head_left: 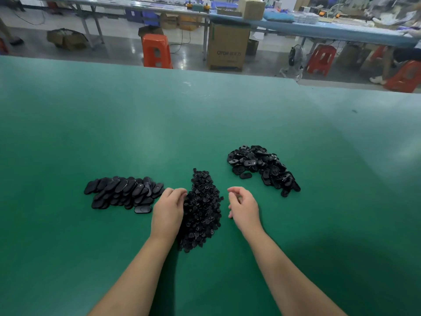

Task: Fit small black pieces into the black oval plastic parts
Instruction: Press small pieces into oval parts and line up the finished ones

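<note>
Three black heaps lie on the green table (205, 115). In the middle is a pile of small black pieces (202, 213). A heap of black oval parts lying smooth side up (123, 193) is at the left, and a looser heap of oval parts (262, 167) is at the right. My left hand (168, 213) rests on the left edge of the small-pieces pile, fingertips curled into it; whether it grips a piece is hidden. My right hand (243, 206) hovers just right of that pile, fingers loosely curled and apart, with nothing visible in them.
The table's far edge runs across the upper view. Beyond it stand orange stools (156, 51), a cardboard box (227, 46), a small fan (295, 58) and long benches with bins. A single oval part (142, 209) lies next to my left hand.
</note>
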A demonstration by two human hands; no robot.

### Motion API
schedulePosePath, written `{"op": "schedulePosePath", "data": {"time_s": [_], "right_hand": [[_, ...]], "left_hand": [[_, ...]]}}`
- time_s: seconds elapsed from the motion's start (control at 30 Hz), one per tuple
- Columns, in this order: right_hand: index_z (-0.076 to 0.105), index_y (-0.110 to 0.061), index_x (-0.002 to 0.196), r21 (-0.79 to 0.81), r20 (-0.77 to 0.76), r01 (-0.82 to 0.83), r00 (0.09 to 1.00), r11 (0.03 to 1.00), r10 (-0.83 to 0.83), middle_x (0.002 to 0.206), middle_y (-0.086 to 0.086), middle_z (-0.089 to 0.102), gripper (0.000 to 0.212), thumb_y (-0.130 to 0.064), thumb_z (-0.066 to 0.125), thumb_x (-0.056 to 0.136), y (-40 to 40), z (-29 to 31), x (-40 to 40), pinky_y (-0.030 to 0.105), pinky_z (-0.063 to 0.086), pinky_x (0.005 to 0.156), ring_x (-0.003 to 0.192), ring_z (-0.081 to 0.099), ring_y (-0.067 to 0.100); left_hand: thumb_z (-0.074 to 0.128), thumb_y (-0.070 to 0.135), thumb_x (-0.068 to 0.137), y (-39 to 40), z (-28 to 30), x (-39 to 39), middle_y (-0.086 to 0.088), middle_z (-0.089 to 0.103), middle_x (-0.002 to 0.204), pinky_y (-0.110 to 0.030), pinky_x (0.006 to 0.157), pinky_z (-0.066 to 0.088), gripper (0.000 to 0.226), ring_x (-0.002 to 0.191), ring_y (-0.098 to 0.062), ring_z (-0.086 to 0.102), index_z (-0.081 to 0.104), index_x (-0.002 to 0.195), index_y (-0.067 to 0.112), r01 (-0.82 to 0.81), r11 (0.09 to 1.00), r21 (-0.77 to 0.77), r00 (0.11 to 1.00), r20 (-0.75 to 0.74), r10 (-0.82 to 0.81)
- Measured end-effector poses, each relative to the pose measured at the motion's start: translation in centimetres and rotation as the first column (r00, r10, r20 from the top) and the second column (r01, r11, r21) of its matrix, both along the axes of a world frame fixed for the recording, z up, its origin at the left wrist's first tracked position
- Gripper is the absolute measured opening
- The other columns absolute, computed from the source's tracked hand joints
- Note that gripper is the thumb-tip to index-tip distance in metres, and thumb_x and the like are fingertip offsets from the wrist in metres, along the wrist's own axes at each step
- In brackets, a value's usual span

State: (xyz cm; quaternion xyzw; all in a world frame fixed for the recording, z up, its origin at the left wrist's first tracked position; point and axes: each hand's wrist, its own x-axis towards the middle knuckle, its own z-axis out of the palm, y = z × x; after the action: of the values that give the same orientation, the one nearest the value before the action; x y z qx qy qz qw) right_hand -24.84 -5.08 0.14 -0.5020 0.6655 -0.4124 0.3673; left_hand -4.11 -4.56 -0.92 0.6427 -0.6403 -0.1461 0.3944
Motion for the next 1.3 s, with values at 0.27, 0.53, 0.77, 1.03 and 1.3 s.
{"op": "schedulePosePath", "data": {"time_s": [0.27,0.53,0.77,1.03,1.3], "right_hand": [[0.045,-0.012,0.15,0.157,-0.689,-0.109,0.7,0.982,0.188,0.162,-0.004,0.034,0.045,-0.018,0.044,0.105,-4.9,1.8,-4.5,0.033,0.048,0.1,0.13,0.055,0.021],[0.069,-0.023,0.118,0.108,-0.755,-0.269,0.604,0.957,0.255,0.126,-0.008,0.061,0.023,-0.026,0.051,0.104,-4.2,1.5,-4.9,0.028,0.048,0.071,0.093,0.064,0.016],[0.052,-0.024,0.143,0.182,-0.663,-0.164,0.707,0.97,0.244,0.13,-0.003,0.043,0.043,-0.037,0.057,0.102,-3.2,0.7,-4.6,0.029,0.044,0.065,0.074,0.056,0.017],[0.06,-0.027,0.102,0.161,-0.544,-0.146,0.812,0.976,0.212,0.106,-0.011,0.056,0.009,-0.033,0.064,0.097,-3.2,0.8,-4.7,0.035,0.051,0.066,0.073,0.059,0.016],[0.065,-0.017,0.101,0.08,0.07,-0.004,0.998,0.997,-0.001,0.095,0.006,0.067,0.006,-0.012,0.063,0.097,-1.5,1.7,-3.5,0.028,0.054,0.061,0.067,0.06,0.014]], "left_hand": [[0.058,0.009,0.1,0.0,0.2,-0.2,-0.002,0.061,0.099,-0.021,0.076,0.045,0.015,0.081,-0.011,0.055,0.07,0.107,0.003,-0.016,1.0,-0.005,1.0,0.013,0.016],[0.057,0.005,0.099,0.0,0.1,-0.1,-0.001,0.063,0.104,-0.022,0.079,0.049,0.02,0.086,-0.012,0.06,0.069,0.115,0.004,-0.002,1.0,0.017,1.0,0.01,0.002],[0.057,0.007,0.099,-0.3,0.0,0.0,-0.004,0.068,0.104,-0.026,0.085,0.049,0.019,0.095,-0.019,0.063,0.068,0.114,0.004,-0.028,0.999,0.04,1.0,-0.002,0.029],[0.058,0.007,0.098,-0.4,-0.2,-0.1,0.004,0.063,0.097,-0.019,0.079,0.041,0.014,0.086,-0.008,0.055,0.069,0.107,0.007,-0.039,0.998,0.044,0.999,-0.017,0.04],[0.058,0.006,0.098,-0.5,-0.2,0.0,0.001,0.064,0.098,-0.02,0.078,0.042,0.015,0.086,-0.008,0.055,0.069,0.108,0.006,-0.046,0.998,0.044,0.999,-0.002,0.046]]}}
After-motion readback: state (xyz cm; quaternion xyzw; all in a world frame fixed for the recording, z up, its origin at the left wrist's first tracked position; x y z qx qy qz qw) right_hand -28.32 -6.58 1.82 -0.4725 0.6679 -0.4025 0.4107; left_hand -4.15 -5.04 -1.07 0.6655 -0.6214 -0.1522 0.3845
